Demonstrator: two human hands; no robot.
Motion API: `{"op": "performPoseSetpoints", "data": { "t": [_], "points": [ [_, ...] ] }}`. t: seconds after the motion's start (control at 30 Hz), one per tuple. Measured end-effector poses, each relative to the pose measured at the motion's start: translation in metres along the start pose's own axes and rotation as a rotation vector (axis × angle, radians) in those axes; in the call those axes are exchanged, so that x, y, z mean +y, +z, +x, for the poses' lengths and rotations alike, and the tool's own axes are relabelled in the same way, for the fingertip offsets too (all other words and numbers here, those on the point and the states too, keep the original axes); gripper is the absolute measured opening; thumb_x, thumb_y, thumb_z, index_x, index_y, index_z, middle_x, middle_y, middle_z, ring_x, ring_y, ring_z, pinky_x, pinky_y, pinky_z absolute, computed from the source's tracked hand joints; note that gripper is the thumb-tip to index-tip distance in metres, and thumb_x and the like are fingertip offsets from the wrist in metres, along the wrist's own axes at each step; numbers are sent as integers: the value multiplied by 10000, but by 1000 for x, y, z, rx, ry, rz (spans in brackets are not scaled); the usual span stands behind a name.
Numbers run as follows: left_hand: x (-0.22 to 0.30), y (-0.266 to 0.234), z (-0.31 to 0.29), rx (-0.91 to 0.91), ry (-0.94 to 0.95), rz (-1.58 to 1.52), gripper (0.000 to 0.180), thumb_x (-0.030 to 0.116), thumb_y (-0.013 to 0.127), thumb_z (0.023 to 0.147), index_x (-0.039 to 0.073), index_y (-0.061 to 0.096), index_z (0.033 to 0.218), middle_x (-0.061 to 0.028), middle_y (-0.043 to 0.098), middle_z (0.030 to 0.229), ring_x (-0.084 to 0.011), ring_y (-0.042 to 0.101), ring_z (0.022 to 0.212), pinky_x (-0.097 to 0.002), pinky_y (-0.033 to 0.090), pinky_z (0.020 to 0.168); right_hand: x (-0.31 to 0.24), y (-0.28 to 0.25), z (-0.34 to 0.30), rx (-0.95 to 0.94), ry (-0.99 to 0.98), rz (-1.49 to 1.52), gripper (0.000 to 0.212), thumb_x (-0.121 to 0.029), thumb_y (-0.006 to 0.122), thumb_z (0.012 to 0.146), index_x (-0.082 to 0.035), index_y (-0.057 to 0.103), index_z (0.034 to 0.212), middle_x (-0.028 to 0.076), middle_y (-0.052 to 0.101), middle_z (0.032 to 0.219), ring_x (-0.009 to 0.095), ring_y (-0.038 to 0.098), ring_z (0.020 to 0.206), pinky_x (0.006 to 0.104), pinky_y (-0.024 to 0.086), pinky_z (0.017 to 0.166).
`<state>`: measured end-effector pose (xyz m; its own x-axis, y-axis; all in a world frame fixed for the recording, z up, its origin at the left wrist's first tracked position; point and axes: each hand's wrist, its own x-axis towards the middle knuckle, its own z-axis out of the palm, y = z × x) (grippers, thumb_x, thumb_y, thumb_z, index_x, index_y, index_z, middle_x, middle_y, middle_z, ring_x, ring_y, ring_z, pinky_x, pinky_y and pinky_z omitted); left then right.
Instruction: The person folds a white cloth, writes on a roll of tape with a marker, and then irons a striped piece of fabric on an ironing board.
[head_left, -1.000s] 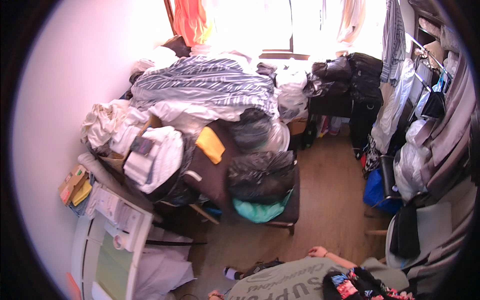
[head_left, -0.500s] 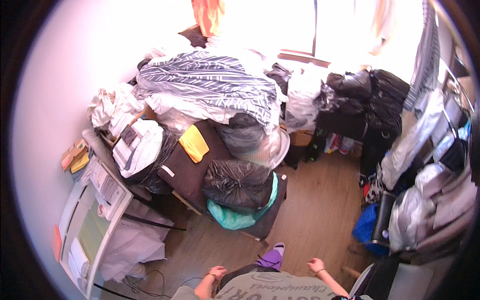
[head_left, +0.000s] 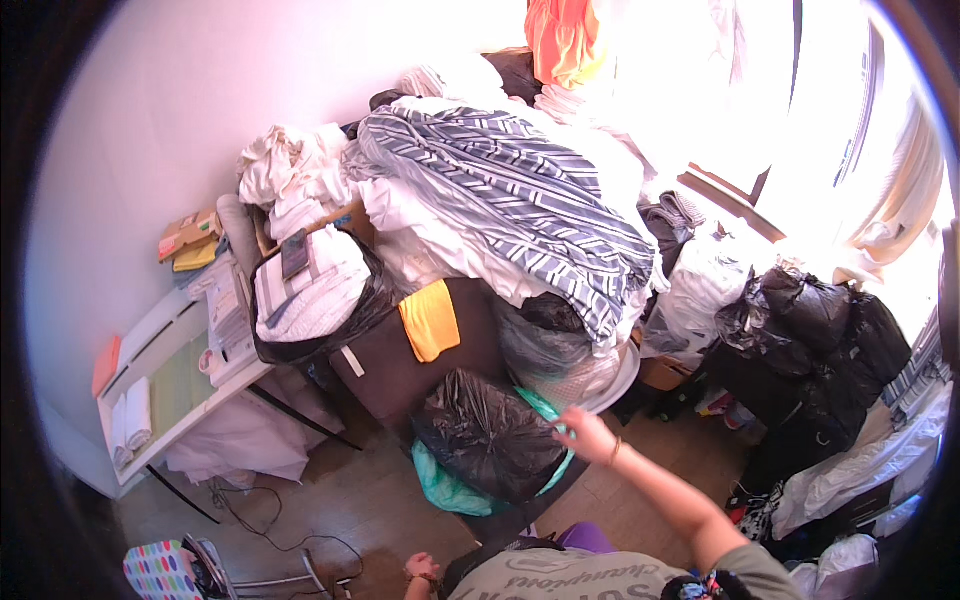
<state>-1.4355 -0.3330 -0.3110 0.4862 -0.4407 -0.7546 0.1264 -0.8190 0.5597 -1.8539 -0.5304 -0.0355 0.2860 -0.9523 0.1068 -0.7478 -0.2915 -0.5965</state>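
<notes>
One hand has changed its place: the right hand (head_left: 588, 437), which hung low beside the body a half second ago, now reaches forward to the right edge of the black bag (head_left: 490, 435). Its fingers are partly curled beside the upper edge of the green bag (head_left: 452, 485), but whether they grip the plastic or only brush it cannot be told. The left hand (head_left: 423, 567) hangs low near the shirt (head_left: 590, 578); nothing shows in it, though it is too small to tell how far its fingers are bent. The black bag sits on the green one, at the near end of the brown seat (head_left: 380, 385), with the yellow cloth (head_left: 430, 320) lying behind it. The person now stands closer to the bags, so work at them seems only to be starting, with the right hand leading; neither bag looks lifted.
</notes>
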Motion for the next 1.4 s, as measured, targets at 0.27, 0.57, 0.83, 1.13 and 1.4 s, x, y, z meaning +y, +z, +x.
{"op": "performPoseSetpoints", "data": {
  "t": [0.27,0.57,0.83,1.13,1.4],
  "points": [
    [74,21,-57,300,528,-244,165,-12,559,806,-8,576,970,-71,578,831,-130,539,570,-252,499,551,83,-147,290,485,-374,-353,163,-88,581,723,-74,613,882,144,545,923,326,577,850,421,483,728],
    [187,145,-222,562,608,-458,205,43,575,832,3,586,1033,-89,600,957,-173,592,782,-293,503,709,116,-233,443,751,-264,-410,111,-139,605,725,-130,630,833,86,483,1109,303,420,1085,454,317,885],
    [435,286,-277,-91,828,-676,582,439,444,900,63,344,1332,-104,321,1397,-248,258,1306,-443,201,1057,121,-271,292,-565,-456,972,82,-52,534,825,-11,537,895,21,500,808,122,494,797,291,431,733],
    [533,408,-191,-518,808,-988,465,363,350,932,40,379,1265,-87,447,1248,-237,456,1110,-396,357,968,250,-391,146,-1120,-1496,1430,211,-155,483,907,19,590,857,196,585,860,394,547,761,597,378,744],
    [435,389,-327,-522,850,177,408,127,629,792,54,545,1184,-62,566,1145,-159,534,1022,-313,419,903,287,-338,176,-302,-116,195,335,-269,672,761,-5,617,958,141,648,877,237,630,764,363,478,724]
  ]
}}
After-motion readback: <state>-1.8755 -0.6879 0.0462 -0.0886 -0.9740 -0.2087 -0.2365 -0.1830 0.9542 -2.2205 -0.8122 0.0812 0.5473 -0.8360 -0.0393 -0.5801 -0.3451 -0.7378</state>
